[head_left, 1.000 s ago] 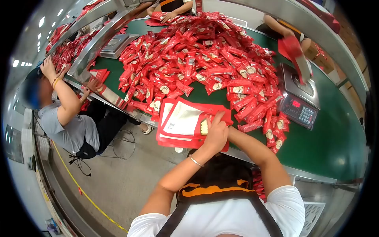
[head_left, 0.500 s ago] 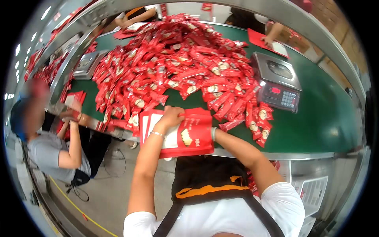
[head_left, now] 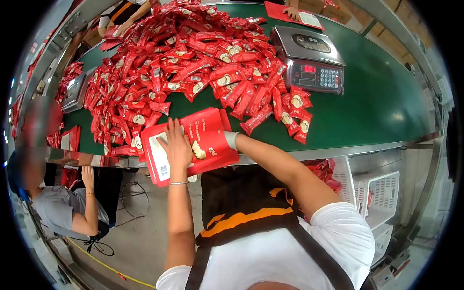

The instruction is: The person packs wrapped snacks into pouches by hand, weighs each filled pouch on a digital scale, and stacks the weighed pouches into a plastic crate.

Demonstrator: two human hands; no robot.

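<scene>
A stack of flat red printed bags [head_left: 210, 130] lies at the near edge of the green table, with a white panel and a picture on the top one. My left hand [head_left: 178, 147] rests flat on that top bag, its fingers spread. From the right, my right forearm [head_left: 263, 153] reaches to the bags' side, a grey band [head_left: 230, 140] round the wrist. Red material covers my right hand; whether it is inside a bag or between bags, I cannot tell. Beyond the stack rises a large heap of small red sealed packets [head_left: 193, 53].
A digital scale [head_left: 314, 63] stands right of the heap, and another scale [head_left: 76, 92] at the left. White crates [head_left: 382, 198] sit below the table at right. A co-worker in a grey shirt [head_left: 60, 212] is at left; other people's hands show across the green table [head_left: 367, 111].
My left hand has gone from curled fingers near the bags' top edge to lying flat and spread on them. The bags have tilted, and my head view has shifted.
</scene>
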